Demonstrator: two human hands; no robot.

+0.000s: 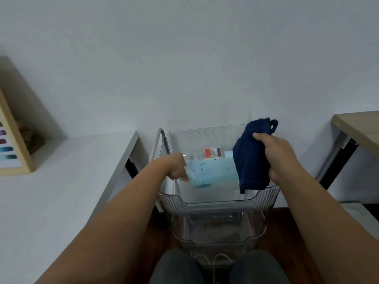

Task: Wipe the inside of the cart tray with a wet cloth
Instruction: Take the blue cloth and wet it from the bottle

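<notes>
Wiping not started: right hand [281,158] fingers clamp the dark blue cloth [251,156] above the clear ribbed cart tray [217,199] at frame centre, left hand [177,168] fingers pinch a speckled light-blue pouch [213,171] inside, uncleared.

Your left hand [178,168]: fingers curled down, gripping | your right hand [275,155]: raised, fist clenched, thumb on top | both forearms extended forward

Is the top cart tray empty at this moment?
Not empty: the top tray holds a speckled blue item and a small box.
</notes>
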